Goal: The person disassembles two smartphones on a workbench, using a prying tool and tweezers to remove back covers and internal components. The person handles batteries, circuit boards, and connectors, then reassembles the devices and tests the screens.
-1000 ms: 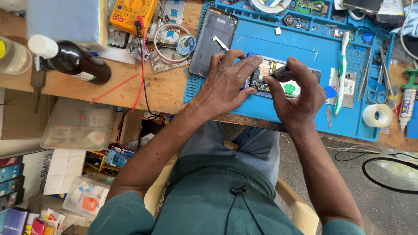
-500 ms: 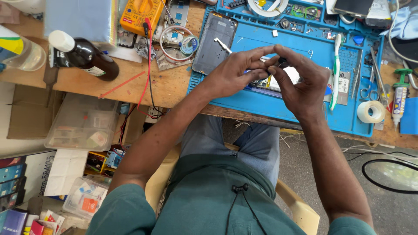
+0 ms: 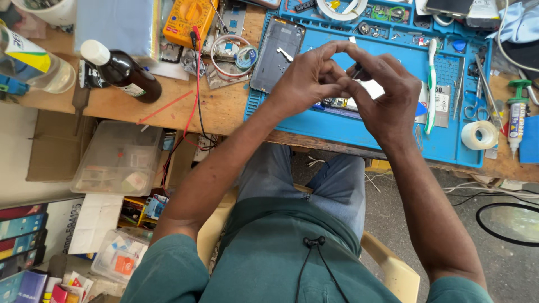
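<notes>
Across the wooden workbench [image 3: 213,112] a blue repair mat [image 3: 393,134] takes up the right half, its near edge running just inside the bench edge above the person's knees. Left of the mat the wood is crowded: a clear plastic sheet [image 3: 112,25], a yellow multimeter [image 3: 188,19] with red and black leads trailing off the bench edge, a dark brown bottle [image 3: 126,76] lying on its side, and a clear bottle [image 3: 33,62] at the far left. A dark phone back cover [image 3: 278,53] lies on the mat's left margin, close beside the left hand [image 3: 306,81]. The right hand [image 3: 387,92] meets it over the middle of the mat; both are raised off the surface with fingertips pinched together around a small dark part [image 3: 357,71], too small and too covered to name. Directly beneath them a small circuit board [image 3: 339,102] rests on the mat, partly hidden. To the right of the right hand a white and green toothbrush [image 3: 431,84] lies lengthwise, then scissors [image 3: 471,106], a roll of clear tape [image 3: 479,134] near the mat's right edge, and a glue syringe [image 3: 517,115] on bare wood beyond it. Open mat shows only in a strip along the near edge, below the hands, and in a patch between the hands and the tool trays at the far side
</notes>
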`<move>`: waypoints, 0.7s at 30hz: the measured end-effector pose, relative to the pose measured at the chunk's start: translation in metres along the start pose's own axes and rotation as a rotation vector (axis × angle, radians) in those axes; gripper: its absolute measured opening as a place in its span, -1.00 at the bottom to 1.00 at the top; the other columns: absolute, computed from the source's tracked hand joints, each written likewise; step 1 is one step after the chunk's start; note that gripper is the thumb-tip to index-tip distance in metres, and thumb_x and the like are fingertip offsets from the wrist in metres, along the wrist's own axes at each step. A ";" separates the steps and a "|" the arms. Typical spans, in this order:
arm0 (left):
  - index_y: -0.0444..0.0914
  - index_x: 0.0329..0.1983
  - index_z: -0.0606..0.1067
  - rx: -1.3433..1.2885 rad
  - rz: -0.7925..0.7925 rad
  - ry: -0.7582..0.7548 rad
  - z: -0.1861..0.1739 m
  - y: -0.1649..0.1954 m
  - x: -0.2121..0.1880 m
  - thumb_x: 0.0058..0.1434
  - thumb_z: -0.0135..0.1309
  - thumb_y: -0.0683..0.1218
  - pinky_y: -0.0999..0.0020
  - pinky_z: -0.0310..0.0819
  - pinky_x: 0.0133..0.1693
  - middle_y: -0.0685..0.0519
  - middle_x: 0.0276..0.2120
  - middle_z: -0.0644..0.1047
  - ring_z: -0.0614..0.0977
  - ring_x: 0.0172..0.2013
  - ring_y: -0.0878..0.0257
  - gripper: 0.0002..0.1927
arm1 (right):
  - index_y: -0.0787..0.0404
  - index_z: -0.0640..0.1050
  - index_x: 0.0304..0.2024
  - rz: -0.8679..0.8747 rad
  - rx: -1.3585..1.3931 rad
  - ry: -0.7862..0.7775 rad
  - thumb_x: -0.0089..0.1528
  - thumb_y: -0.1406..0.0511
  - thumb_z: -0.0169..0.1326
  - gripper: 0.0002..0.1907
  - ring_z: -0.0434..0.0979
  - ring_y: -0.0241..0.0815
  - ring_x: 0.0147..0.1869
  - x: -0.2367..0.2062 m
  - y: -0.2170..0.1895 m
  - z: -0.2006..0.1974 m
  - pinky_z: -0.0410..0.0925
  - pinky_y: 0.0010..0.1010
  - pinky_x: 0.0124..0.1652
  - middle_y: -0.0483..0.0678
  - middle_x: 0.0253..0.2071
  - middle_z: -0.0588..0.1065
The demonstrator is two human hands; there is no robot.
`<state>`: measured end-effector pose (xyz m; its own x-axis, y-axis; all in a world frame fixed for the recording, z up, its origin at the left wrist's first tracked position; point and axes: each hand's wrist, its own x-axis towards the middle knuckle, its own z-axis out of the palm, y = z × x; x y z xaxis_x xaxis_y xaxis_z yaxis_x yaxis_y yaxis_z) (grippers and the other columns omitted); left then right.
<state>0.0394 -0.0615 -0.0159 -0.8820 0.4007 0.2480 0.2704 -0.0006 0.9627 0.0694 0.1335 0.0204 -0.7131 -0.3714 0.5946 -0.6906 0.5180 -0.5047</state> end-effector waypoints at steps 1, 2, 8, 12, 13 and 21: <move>-0.26 0.33 0.33 0.107 -0.037 0.059 0.004 0.002 0.000 0.11 0.43 -0.17 0.36 0.67 -0.15 0.05 -0.30 0.70 0.76 -0.21 0.27 -0.26 | 0.08 0.51 0.35 0.023 0.053 -0.009 0.32 0.44 0.36 -0.42 0.65 -0.16 -0.03 0.000 0.000 0.000 0.51 -0.32 0.03 0.00 -0.07 0.62; -0.26 0.32 0.35 0.171 -0.081 0.068 0.007 0.003 -0.001 0.13 0.44 -0.16 0.36 0.66 -0.14 0.03 -0.28 0.69 0.75 -0.21 0.26 -0.27 | 0.11 0.48 0.37 0.045 0.106 -0.020 0.32 0.46 0.32 -0.42 0.64 -0.16 0.00 0.001 -0.001 0.000 0.50 -0.32 0.07 0.00 -0.04 0.63; -0.29 0.42 0.27 -0.123 0.160 -0.094 0.000 -0.002 -0.008 0.34 0.26 -0.24 0.40 0.62 0.05 0.10 -0.02 0.63 0.65 0.04 0.38 -0.36 | 0.15 0.49 0.37 -0.008 0.063 -0.008 0.30 0.44 0.35 -0.40 0.64 -0.12 0.06 0.000 -0.005 -0.002 0.48 -0.33 0.06 0.04 0.04 0.61; -0.31 0.30 0.35 -0.001 -0.010 0.047 0.006 -0.008 -0.009 0.17 0.34 -0.24 0.37 0.58 -0.15 0.08 -0.21 0.66 0.65 -0.17 0.33 -0.36 | 0.16 0.48 0.37 -0.004 0.079 -0.012 0.28 0.43 0.36 -0.38 0.65 -0.11 0.11 -0.002 -0.006 0.000 0.48 -0.31 0.09 0.03 0.05 0.61; -0.32 0.24 0.39 0.065 -0.054 0.100 0.008 -0.008 -0.009 0.12 0.38 -0.25 0.34 0.55 -0.23 0.06 -0.24 0.65 0.63 -0.24 0.29 -0.37 | 0.14 0.49 0.38 0.012 0.127 -0.016 0.30 0.45 0.33 -0.40 0.64 -0.13 0.09 -0.002 -0.007 0.000 0.48 -0.33 0.08 0.02 0.04 0.61; -0.28 0.28 0.32 -0.101 0.066 -0.074 0.000 0.002 -0.007 0.31 0.22 -0.23 0.40 0.68 -0.02 0.11 -0.09 0.63 0.70 -0.01 0.33 -0.49 | 0.16 0.52 0.31 -0.020 0.124 0.012 0.26 0.45 0.38 -0.43 0.62 -0.16 0.07 -0.005 -0.010 -0.001 0.48 -0.36 0.05 0.03 0.02 0.58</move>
<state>0.0457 -0.0644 -0.0154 -0.8318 0.4634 0.3057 0.2833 -0.1193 0.9516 0.0796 0.1307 0.0228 -0.6984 -0.3707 0.6122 -0.7145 0.4114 -0.5659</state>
